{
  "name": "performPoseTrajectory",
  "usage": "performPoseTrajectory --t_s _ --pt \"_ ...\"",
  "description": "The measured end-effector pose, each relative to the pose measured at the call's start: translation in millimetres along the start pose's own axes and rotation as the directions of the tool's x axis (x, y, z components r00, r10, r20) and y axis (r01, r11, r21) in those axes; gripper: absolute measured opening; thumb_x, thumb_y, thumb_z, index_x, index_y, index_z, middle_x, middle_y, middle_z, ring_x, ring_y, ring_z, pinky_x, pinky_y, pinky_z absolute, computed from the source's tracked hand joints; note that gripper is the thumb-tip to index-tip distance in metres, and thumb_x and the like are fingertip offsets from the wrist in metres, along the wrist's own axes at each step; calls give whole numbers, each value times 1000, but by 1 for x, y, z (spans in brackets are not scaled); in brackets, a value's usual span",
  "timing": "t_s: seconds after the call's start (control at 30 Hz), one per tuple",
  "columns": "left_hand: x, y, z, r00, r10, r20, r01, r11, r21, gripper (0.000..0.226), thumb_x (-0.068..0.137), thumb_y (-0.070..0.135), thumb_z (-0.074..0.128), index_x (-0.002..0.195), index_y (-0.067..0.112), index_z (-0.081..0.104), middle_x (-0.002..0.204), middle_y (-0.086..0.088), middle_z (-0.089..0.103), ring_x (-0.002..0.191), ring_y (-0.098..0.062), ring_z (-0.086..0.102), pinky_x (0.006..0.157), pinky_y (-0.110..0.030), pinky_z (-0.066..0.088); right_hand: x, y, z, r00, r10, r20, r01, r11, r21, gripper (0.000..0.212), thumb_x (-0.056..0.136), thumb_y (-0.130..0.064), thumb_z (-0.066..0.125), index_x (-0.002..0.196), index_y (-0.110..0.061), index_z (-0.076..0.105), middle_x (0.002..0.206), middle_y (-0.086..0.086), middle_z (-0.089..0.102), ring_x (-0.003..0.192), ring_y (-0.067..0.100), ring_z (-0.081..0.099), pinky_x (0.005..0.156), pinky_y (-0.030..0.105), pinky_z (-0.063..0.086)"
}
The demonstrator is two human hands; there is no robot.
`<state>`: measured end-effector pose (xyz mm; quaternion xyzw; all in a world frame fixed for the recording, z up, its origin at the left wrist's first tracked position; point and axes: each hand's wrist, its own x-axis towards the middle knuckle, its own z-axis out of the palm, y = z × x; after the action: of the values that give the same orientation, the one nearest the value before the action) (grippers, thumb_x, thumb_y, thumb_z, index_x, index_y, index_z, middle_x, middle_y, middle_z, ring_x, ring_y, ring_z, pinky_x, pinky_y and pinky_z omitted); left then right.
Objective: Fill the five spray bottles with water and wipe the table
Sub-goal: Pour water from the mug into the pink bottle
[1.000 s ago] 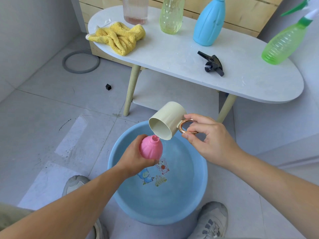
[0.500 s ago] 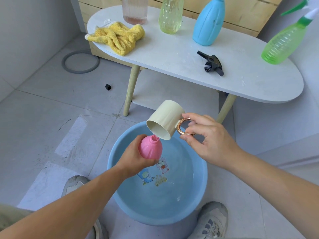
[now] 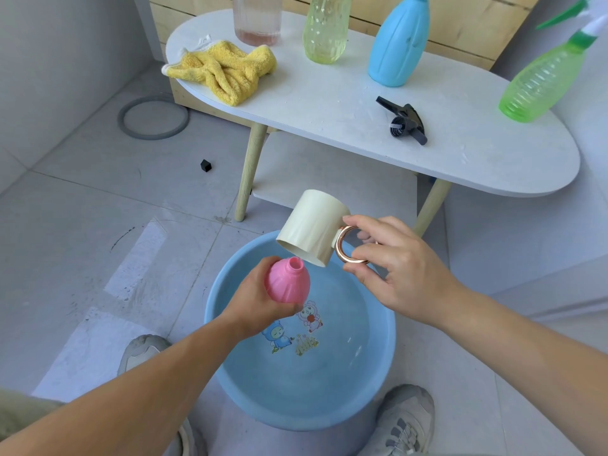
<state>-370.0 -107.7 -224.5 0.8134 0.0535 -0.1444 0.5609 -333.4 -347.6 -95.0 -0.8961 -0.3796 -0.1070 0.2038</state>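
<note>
Across the top of the view runs the white table [image 3: 329,103], bearing four bottles: a clear pinkish one [image 3: 257,21], a yellow-green one [image 3: 325,31], a blue one [image 3: 399,44] and a green one [image 3: 543,82] with its sprayer fitted. A yellow cloth [image 3: 223,69] lies crumpled at the table's left end, and a loose black spray head [image 3: 405,121] lies near the middle, well apart from any bottle.

Below the table, on the tiled floor, stands a blue basin [image 3: 385,350] holding water, between the person's shoes.

Over the basin, the right hand [image 3: 394,271] grips the ring handle of a cream cup [image 3: 312,227], which is tipped with its mouth facing down and left. The left hand [image 3: 253,301] is wrapped around the lower body of a pink bottle [image 3: 288,279], whose open neck sits just under the cup's lip.

A second ago the cup's rim covered the bottle's neck; now the cup has lifted and tilted further, so the neck shows clear of it. No stream of water can be made out. That suggests the cup is emptied or nearly so, and the pour into this fifth bottle is ending. Whether the pink bottle is full cannot be told, since its wall is opaque. Another scoop may be needed before the black spray head goes on; wiping has not yet begun.
</note>
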Motion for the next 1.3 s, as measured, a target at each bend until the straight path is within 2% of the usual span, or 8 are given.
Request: performPoseTrajectory --t_s 0.23,0.33,0.4,0.53,0.63,0.83,1.17,1.3 --pt "-1 2 0 1000 -3 -1 3 1000 1 83 63 25 96 123 47 43 115 19 55 104 -10 59 70 -21 55 0 0 3 994 -104 -16 102 991 -87 27 95 -23 62 76 -5 67 131 14 60 94 31 57 86 37 47" --pt "-1 2 -1 1000 -10 -6 10 1000 -11 83 63 24 96 124 46 44 116 18 56 104 -11 60 72 -24 57 3 -7 1 980 198 -31 -194 977 92 23 93 -28 62 80 -12 71 129 3 63 102 20 59 91 21 42" --pt "-1 3 -1 1000 -10 -12 10 1000 -19 83 62 23 96 124 45 45 116 17 57 104 -12 61 74 -29 60 7 -11 -1 876 482 24 -461 821 337 16 93 -24 65 82 -17 74 119 -3 68 108 6 61 87 10 41" --pt "0 11 -2 1000 -5 -16 5 999 -39 83 61 23 97 125 44 47 115 18 58 104 -12 61 78 -39 64 13 -9 -4 736 666 122 -622 593 511 19 96 -33 57 83 -32 70 90 1 71 84 23 67 72 33 56" --pt "1 21 -4 1000 11 -27 -13 997 -71 81 62 19 96 124 44 49 115 16 59 101 -11 63 74 -40 64 14 -8 -10 682 725 96 -642 530 555 25 101 -30 50 84 -19 65 85 -6 69 73 14 68 61 14 49" --pt "1 56 -12 995 94 -34 -97 992 -77 78 66 9 93 126 37 53 114 9 62 90 -1 65 60 -16 55 15 -5 -32 620 780 82 -644 447 621 35 102 -36 45 93 -6 61 94 -7 71 78 27 70 74 43 60" --pt "9 168 -35 959 283 -31 -284 958 -46 82 45 50 89 120 46 55 101 30 65 94 6 64 74 -21 57 32 33 -126 478 873 -95 -441 332 834 32 102 -37 47 90 -11 58 95 15 68 67 30 65 65 42 59" --pt "20 220 -33 936 352 2 -352 936 -4 76 52 42 94 118 45 55 102 20 67 91 4 65 69 -17 55 25 74 -155 393 912 -116 -453 302 839 30 101 -38 47 88 -13 57 94 19 66 64 30 63 60 37 57"
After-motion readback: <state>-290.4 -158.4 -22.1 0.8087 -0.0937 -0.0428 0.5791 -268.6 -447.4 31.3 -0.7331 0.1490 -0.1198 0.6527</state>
